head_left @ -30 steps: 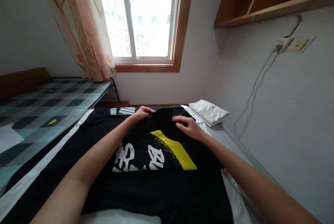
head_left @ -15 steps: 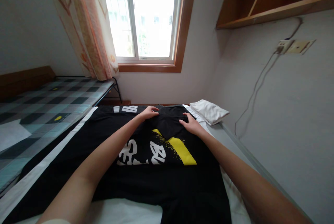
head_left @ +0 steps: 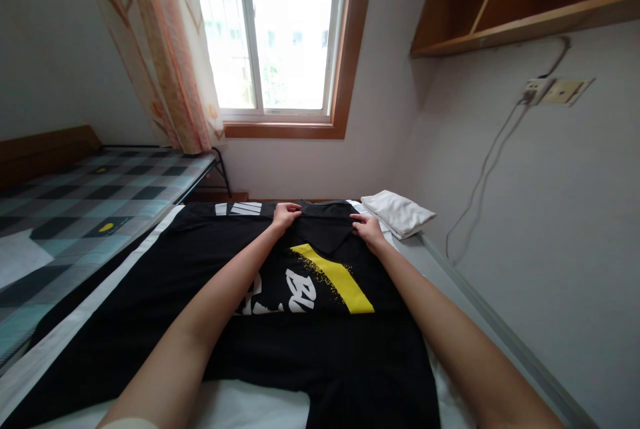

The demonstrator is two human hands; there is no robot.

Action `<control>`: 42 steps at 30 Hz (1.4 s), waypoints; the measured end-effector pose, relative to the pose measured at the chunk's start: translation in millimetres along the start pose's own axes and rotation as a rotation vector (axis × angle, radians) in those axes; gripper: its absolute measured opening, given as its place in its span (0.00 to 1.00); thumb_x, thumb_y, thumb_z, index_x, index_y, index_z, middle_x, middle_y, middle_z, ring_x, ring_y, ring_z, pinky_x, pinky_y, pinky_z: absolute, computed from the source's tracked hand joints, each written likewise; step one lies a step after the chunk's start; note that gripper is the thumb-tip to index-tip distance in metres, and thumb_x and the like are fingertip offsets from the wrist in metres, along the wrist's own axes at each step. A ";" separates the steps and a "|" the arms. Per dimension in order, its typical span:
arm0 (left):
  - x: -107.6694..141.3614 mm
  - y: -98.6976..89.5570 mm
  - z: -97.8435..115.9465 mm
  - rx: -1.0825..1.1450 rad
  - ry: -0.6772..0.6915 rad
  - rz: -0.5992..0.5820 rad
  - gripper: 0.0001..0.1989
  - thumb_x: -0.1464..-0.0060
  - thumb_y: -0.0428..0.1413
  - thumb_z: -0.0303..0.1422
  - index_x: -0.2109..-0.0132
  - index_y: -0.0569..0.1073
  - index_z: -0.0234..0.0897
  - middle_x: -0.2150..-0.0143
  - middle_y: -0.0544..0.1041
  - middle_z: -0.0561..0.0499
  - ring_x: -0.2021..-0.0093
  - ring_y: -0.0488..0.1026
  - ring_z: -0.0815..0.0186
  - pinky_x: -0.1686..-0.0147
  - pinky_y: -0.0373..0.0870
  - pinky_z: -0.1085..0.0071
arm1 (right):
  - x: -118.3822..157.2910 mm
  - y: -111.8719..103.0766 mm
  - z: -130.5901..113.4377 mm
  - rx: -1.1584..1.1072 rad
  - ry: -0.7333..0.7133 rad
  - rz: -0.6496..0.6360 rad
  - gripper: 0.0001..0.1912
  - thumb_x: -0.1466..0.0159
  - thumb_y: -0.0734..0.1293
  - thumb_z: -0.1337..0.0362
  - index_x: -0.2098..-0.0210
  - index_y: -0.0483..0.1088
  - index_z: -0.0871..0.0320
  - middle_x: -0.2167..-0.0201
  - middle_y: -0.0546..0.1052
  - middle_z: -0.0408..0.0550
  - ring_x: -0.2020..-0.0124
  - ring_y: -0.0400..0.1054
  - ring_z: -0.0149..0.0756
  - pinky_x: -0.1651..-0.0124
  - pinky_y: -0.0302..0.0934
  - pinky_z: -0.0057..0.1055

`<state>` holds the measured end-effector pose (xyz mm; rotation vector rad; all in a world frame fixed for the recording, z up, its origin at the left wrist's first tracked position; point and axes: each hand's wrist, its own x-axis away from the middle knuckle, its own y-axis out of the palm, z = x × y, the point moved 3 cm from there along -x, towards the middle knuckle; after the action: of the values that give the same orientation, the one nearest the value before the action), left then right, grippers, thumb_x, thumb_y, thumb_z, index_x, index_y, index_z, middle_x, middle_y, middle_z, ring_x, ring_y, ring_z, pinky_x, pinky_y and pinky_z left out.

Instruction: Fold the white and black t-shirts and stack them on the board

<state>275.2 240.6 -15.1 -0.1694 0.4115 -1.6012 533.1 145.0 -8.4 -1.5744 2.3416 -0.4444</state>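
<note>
A black garment (head_left: 280,342) with a yellow stripe and white lettering lies spread over a white-covered surface. Near its far edge, my left hand (head_left: 287,215) has its fingers closed on the black cloth, left of a folded-over flap (head_left: 323,229). My right hand (head_left: 369,229) pinches the same black cloth at the flap's right side. The flap lies between my two hands, its rounded lower edge above the yellow stripe. White bars are printed on the garment beyond my left forearm.
A folded white cloth (head_left: 399,213) lies at the far right corner. To the left stands a bed with a checked mattress (head_left: 125,182) and a white sheet of paper (head_left: 23,257). A wall with a socket (head_left: 537,90) and cable rises at the right.
Both hands have closed on the cloth near the far edge. The flap's pointed lower tip has drawn up and become rounder, showing more of the yellow stripe.
</note>
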 end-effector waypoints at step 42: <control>20.7 -305.5 -41.9 -0.502 -0.152 -0.155 0.21 0.73 0.64 0.44 0.68 0.74 0.38 0.69 0.78 0.51 0.64 0.75 0.59 0.65 0.70 0.69 | -35.8 -24.8 -14.9 0.694 -0.413 -0.176 0.10 0.39 0.64 0.69 0.61 0.77 0.55 0.58 0.80 0.49 0.56 0.74 0.40 0.51 0.64 0.34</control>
<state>-26.0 234.2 53.9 -0.7143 0.6891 -1.5962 561.2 170.9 17.4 -1.3562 1.5144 -0.7797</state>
